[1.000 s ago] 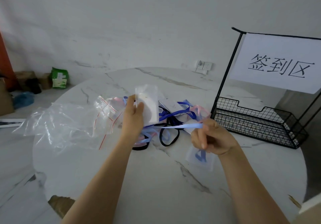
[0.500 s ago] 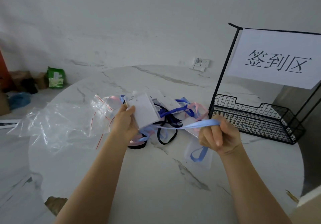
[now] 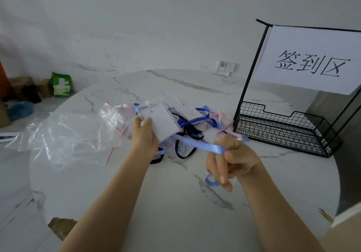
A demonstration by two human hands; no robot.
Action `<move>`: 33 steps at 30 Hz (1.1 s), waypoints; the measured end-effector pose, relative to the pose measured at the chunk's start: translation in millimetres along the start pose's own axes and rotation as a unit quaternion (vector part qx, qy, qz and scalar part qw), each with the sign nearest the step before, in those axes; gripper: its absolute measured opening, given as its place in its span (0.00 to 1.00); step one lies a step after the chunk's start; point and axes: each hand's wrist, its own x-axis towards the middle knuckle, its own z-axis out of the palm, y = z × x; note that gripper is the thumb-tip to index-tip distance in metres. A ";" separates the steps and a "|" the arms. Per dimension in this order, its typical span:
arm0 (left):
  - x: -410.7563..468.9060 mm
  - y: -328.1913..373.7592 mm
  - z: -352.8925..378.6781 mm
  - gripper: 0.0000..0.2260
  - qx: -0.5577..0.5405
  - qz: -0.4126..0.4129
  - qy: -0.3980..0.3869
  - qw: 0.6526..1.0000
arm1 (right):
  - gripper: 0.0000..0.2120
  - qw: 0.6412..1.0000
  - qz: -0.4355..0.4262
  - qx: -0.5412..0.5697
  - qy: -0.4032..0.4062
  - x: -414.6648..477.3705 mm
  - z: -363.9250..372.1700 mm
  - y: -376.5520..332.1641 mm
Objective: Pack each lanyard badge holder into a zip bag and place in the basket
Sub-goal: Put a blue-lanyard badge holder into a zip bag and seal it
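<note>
On the floor at the far left, a green packet (image 3: 61,84) stands by the wall. A heap of clear zip bags (image 3: 64,136) with red seal lines lies on the left part of the marble table (image 3: 166,203). Just right of the heap, the left hand (image 3: 144,134) grips a white badge holder (image 3: 164,122), thumb on its face, and holds it tilted above the table. A light blue lanyard (image 3: 201,145) runs taut from the holder to the right hand (image 3: 234,158). That hand's fingers curl round the ribbon, which passes over the forefinger. Behind the hands lies a tangle of other lanyards (image 3: 195,126) in dark blue, black and pink. At the far right stands the black wire basket (image 3: 283,132), well apart from the held holder, below a paper sign (image 3: 312,62).
</note>
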 end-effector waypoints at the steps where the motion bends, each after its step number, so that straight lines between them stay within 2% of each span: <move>1: 1.7 -0.5 -1.3 0.07 0.004 0.010 0.015 1.000 | 0.23 1.000 0.006 -0.005 -0.007 0.8 0.5 0.3; 3: 2.0 -1.8 -1.6 0.07 0.040 0.042 0.036 0.998 | 0.23 1.000 0.003 0.004 -0.011 0.3 0.1 0.0; 5: 1.1 -4.9 0.5 0.09 0.121 0.110 0.038 0.986 | 0.19 1.000 -0.005 0.028 -0.007 -1.4 -0.4 -0.6; 8: -4.4 -8.8 6.4 0.12 0.255 0.208 -0.004 0.944 | 0.15 0.999 -0.012 0.042 -0.003 -4.4 -2.8 0.0; 10: -9.3 -10.8 8.3 0.14 0.379 0.240 -0.043 0.892 | 0.15 0.999 -0.019 0.035 0.011 -5.9 -3.7 -0.4; 13: -12.4 -13.8 3.7 0.13 0.531 0.251 -0.205 0.783 | 0.15 0.995 -0.066 0.050 0.054 -11.8 -5.8 -5.9; 14: -14.2 -12.8 1.3 0.12 0.552 0.239 -0.255 0.757 | 0.16 0.992 -0.089 0.062 0.071 -14.5 -6.7 -8.0; 16: -18.5 -7.0 0.4 0.10 0.562 0.199 -0.314 0.739 | 0.17 0.978 -0.142 0.106 0.111 -23.1 -12.1 -12.9; 20: -26.8 6.3 -0.7 0.12 0.517 0.140 -0.401 0.743 | 0.19 0.934 -0.233 0.185 0.199 -44.1 -28.9 -19.1; 22: -28.7 10.7 -2.0 0.12 0.448 0.076 -0.428 0.781 | 0.17 0.903 -0.222 0.161 0.330 -46.3 -29.9 -23.7; 24: -27.9 12.1 -3.3 0.10 0.371 0.021 -0.440 0.818 | 0.14 0.835 -0.169 0.063 0.520 -47.6 -29.4 -26.9; 25: -26.5 11.9 -4.4 0.06 0.350 0.012 -0.438 0.828 | 0.14 0.802 -0.142 0.023 0.580 -47.0 -29.5 -26.6; 26: -24.6 11.7 -5.8 0.05 0.336 0.007 -0.435 0.835 | 0.13 0.782 -0.120 -0.001 0.612 -45.1 -30.0 -25.6; 28: -22.2 10.1 -7.8 0.10 0.311 -0.012 -0.449 0.837 | 0.14 0.749 -0.060 -0.057 0.657 -39.5 -32.6 -20.3; 30: -21.7 10.1 -10.6 0.10 0.248 -0.039 -0.458 0.853 | 0.21 0.680 0.036 -0.152 0.716 -34.4 -34.8 -10.4; 31: -21.3 11.0 -12.3 0.12 0.205 -0.049 -0.460 0.863 | 0.20 0.645 0.076 -0.190 0.736 -32.7 -35.8 -5.1; 33: -18.1 13.4 -15.5 0.18 0.119 -0.060 -0.452 0.882 | 0.20 0.610 0.113 -0.233 0.749 -28.8 -35.5 5.8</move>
